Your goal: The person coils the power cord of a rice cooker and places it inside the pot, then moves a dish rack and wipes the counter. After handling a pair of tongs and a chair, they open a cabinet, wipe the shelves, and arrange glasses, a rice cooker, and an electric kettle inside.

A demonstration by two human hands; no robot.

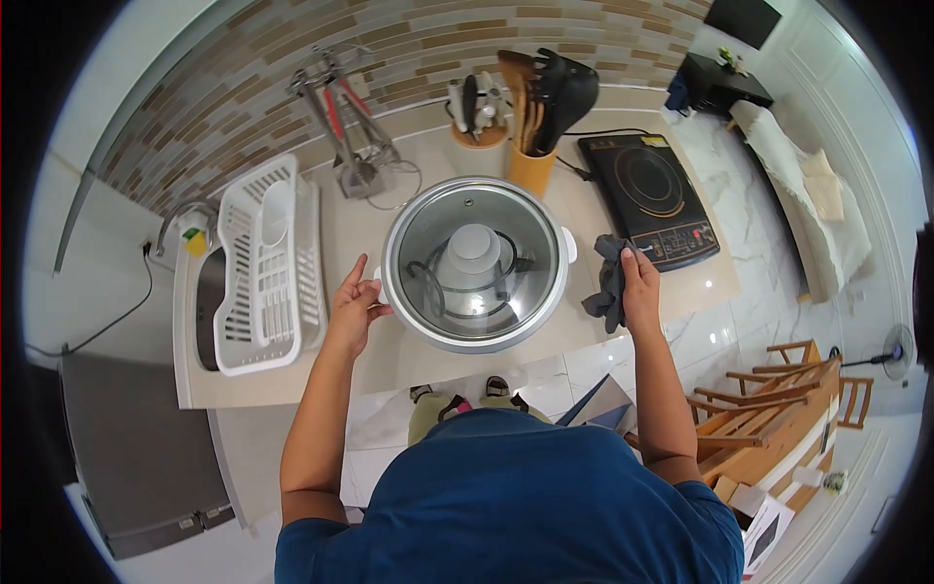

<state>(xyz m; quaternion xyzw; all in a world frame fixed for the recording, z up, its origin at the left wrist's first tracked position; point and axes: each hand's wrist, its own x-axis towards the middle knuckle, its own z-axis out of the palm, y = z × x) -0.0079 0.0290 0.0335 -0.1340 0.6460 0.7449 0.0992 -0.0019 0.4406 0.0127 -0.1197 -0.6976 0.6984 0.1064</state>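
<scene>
A round cooker [474, 341] with a glass lid [428, 224] stands on the counter in front of me, and a black cord shows through the glass. My left hand [356, 307] is beside the cooker's left handle with its fingers apart and nothing in them. Whether a fingertip touches the handle I cannot tell. On the right, apart from the cooker, my right hand [639, 287] grips a dark grey cloth [608, 282], which hangs bunched from the fingers near the counter's front edge.
A white dish rack [233, 336] stands by the sink [207, 311] at left. Behind are a utensil rack [350, 175], a cutlery holder [479, 151] and an orange utensil holder [530, 173]. An induction cooktop [650, 200] lies at right on the counter [263, 387].
</scene>
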